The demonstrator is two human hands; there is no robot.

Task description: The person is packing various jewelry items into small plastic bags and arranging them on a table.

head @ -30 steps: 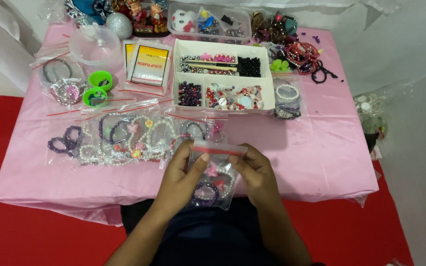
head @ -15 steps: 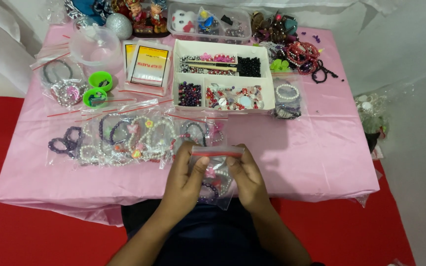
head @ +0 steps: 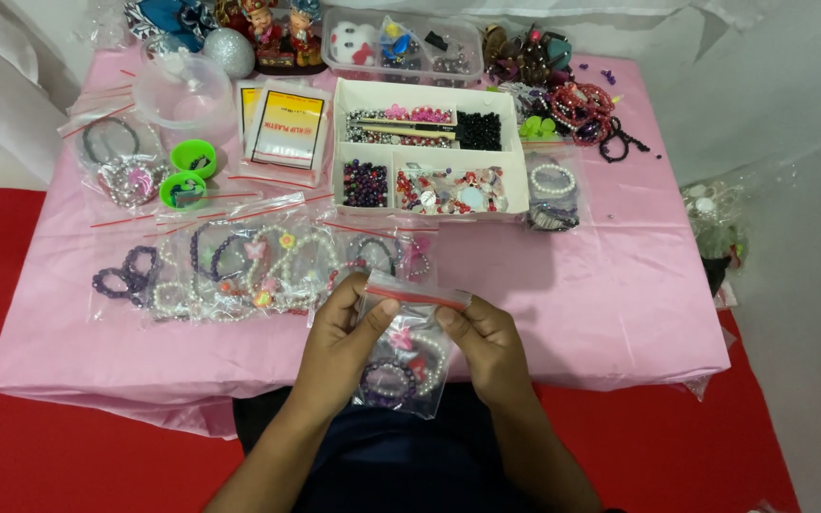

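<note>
Item 1: I am watching the left hand (head: 339, 342) and the right hand (head: 486, 344) working close together at lower centre of the frame, both pinching the top of a small clear zip bag (head: 401, 366) with a red seal strip. The bag is hanging between the two hands, just over the near edge of the table; beaded bracelets, one purple and one of white pearls, are showing inside it.

Item 2: a pink tablecloth (head: 620, 285) is covering the table.

Item 3: bagged bracelets (head: 239, 266) are lying in a row just beyond the hands, centre left, overlapping one another.

Item 4: a white divided tray (head: 429, 147) is sitting at upper centre, holding beads in purple, black, red and white in separate compartments.

Item 5: two green rings (head: 187, 173) are resting at upper left, beside another bag of bracelets (head: 116, 161) and a clear round lidded tub (head: 181, 90).

Item 6: packs of empty zip bags (head: 282, 128) are leaning just left of the tray.

Item 7: a tangle of red and black bead strings (head: 586, 109) is lying at upper right.

Item 8: a clear plastic box (head: 401, 43) of small trinkets is standing at the far edge.
</note>
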